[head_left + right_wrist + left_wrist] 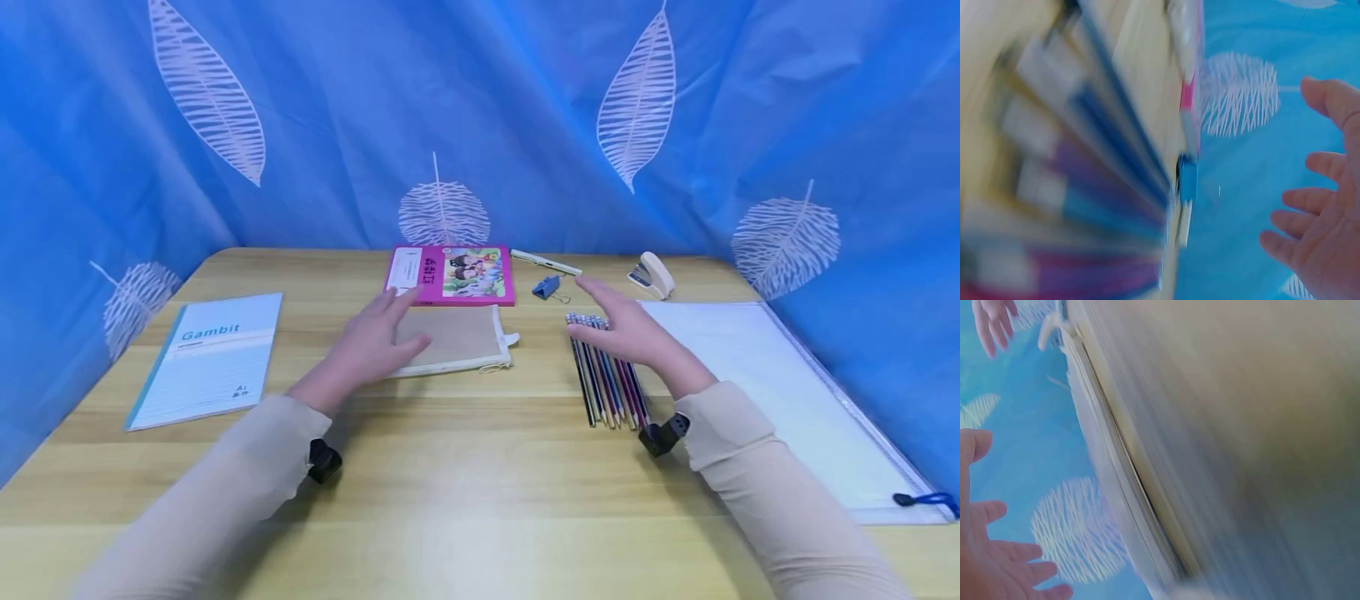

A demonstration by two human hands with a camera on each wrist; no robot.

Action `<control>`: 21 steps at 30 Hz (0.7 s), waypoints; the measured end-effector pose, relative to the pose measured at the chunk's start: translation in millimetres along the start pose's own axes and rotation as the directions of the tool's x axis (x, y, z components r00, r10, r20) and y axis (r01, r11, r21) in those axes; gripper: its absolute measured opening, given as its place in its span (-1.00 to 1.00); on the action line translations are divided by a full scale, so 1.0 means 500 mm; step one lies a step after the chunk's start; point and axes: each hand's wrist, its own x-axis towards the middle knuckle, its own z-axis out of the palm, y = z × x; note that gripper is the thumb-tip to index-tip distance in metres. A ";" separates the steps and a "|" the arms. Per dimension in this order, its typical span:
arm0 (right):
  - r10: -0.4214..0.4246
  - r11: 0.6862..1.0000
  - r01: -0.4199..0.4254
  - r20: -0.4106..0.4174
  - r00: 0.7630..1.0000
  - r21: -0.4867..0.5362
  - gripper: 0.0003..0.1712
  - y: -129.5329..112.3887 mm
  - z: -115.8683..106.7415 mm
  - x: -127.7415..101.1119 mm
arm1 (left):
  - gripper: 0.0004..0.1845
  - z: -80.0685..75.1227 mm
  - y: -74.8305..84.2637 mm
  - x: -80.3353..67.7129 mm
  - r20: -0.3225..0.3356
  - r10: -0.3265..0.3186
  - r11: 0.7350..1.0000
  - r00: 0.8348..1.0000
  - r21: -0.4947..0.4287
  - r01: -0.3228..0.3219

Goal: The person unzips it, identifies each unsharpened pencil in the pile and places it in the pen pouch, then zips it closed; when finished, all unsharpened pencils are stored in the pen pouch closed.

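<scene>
On the pale wood-grain tabletop (465, 467), a thin, flat notebook (206, 358) with a light blue cover lies far left. The left hand (371, 342) hovers over a beige fabric pouch (457, 337), a soft flat rectangle with a white zip edge; its grip is spread, fingers relaxed, holding nothing. Behind the pouch lies a glossy pink book (452, 275). The right hand (630, 329), fingers likewise spread and empty, floats above a fanned row of slim pencils (603, 371). Further right sit a rounded cream stapler (652, 275) and a translucent plastic folder (787, 392).
</scene>
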 end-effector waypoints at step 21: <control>0.011 0.782 -0.134 0.201 0.980 0.609 -0.28 -0.090 0.150 0.081 | -0.52 0.100 0.108 0.046 0.141 0.067 0.895 0.988 -0.446 0.003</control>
